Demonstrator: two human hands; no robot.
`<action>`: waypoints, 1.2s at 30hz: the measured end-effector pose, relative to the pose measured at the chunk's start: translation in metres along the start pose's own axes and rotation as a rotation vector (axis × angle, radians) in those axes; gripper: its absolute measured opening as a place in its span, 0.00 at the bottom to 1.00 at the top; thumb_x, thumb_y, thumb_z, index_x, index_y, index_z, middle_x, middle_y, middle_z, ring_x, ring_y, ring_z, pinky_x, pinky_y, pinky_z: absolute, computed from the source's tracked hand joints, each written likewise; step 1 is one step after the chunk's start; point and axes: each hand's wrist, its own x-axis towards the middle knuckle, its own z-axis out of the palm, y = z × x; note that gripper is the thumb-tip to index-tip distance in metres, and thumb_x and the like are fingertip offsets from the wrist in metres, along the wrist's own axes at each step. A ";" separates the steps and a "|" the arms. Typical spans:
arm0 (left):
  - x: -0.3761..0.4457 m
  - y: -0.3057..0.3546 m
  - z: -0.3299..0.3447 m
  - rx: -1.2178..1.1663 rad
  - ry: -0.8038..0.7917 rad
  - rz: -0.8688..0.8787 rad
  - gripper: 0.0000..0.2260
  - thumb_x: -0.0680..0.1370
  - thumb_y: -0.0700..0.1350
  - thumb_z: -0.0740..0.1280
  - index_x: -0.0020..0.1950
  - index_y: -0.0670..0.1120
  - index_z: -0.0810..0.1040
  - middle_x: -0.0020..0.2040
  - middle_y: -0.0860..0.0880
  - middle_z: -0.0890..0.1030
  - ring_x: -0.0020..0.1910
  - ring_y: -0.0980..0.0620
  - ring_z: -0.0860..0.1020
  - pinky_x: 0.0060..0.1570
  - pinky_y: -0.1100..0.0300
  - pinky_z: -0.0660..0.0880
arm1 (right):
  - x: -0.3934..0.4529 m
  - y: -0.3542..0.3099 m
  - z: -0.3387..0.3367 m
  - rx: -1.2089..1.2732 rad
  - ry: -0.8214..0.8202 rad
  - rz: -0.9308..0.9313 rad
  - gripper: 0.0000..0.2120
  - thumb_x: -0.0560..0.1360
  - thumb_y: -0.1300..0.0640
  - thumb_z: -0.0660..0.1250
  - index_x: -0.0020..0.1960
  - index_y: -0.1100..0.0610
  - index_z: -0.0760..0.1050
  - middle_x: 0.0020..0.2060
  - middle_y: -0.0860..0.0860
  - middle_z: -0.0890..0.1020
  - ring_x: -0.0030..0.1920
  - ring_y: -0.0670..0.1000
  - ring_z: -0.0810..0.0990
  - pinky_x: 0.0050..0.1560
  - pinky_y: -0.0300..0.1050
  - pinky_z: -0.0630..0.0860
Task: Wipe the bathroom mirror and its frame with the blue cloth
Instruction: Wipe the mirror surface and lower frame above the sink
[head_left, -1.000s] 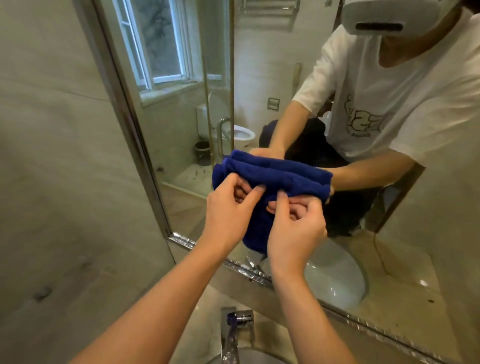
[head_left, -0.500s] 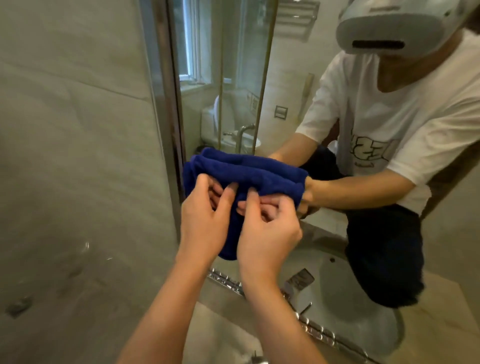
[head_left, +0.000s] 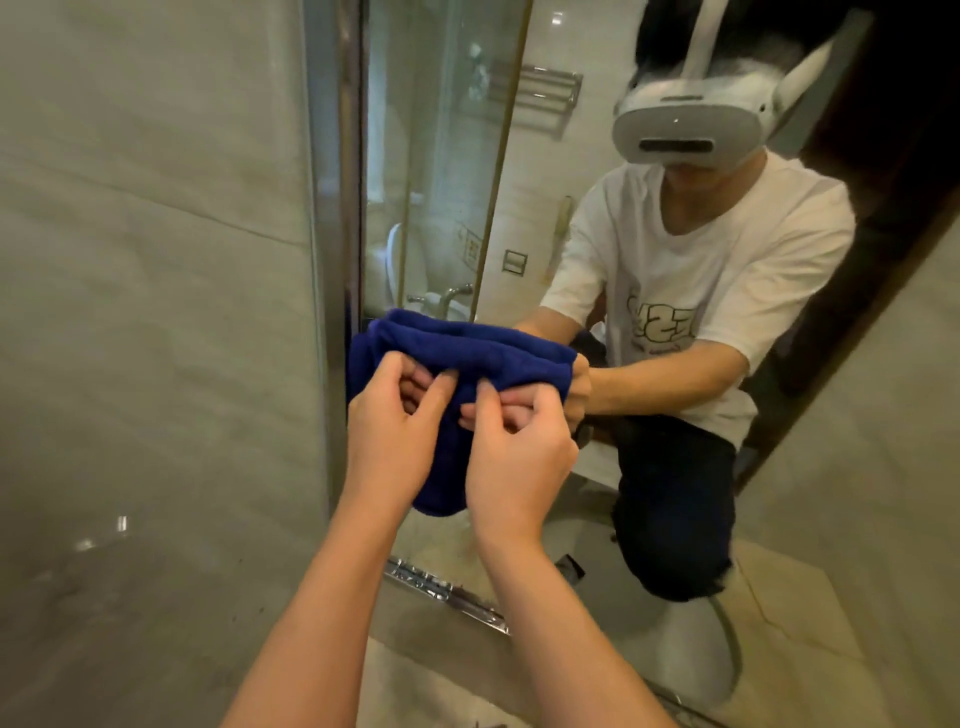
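Two hands work side by side on one blue cloth (head_left: 470, 358). The left hand (head_left: 392, 431) has its fingers curled onto the cloth's left half, thumb and forefinger pinching into the fabric; the right hand (head_left: 514, 457) sits just beside it, fingers bent and gripping the right half. The cloth is folded into a thick pad, bunched above and between both sets of fingers, with a loose tail hanging down behind the hands. Its long axis runs left to right, the right end a little lower, and it is pressed against the lower left corner of the single mirror (head_left: 649, 312); its left end reaches the upright strip of the metal frame (head_left: 335, 208), overlapping it. The frame's bottom strip (head_left: 447, 595) runs below the hands, slanting down to the right. Left of the frame stands a grey tiled wall (head_left: 156, 312). In the glass one reflected person in a white T-shirt (head_left: 691, 270) wears a white headset (head_left: 685, 132).
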 end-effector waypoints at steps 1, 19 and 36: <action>0.002 0.000 -0.002 0.006 -0.009 0.011 0.10 0.76 0.46 0.71 0.39 0.46 0.72 0.34 0.53 0.77 0.32 0.59 0.74 0.37 0.64 0.72 | 0.001 -0.001 0.000 -0.008 0.001 -0.006 0.09 0.75 0.52 0.70 0.39 0.48 0.72 0.31 0.46 0.83 0.35 0.42 0.83 0.42 0.38 0.77; -0.027 -0.059 0.009 0.145 0.151 0.017 0.13 0.78 0.56 0.60 0.46 0.46 0.69 0.37 0.49 0.78 0.36 0.49 0.76 0.35 0.55 0.71 | -0.029 0.019 0.010 0.067 -0.061 0.102 0.06 0.74 0.60 0.72 0.42 0.51 0.77 0.34 0.48 0.85 0.37 0.42 0.84 0.40 0.32 0.77; -0.032 -0.089 -0.014 0.360 0.017 0.034 0.18 0.75 0.61 0.61 0.46 0.47 0.74 0.37 0.49 0.81 0.37 0.45 0.80 0.41 0.49 0.77 | -0.050 0.062 0.019 -0.071 -0.088 0.061 0.02 0.77 0.54 0.68 0.48 0.52 0.77 0.36 0.46 0.84 0.39 0.42 0.82 0.44 0.46 0.80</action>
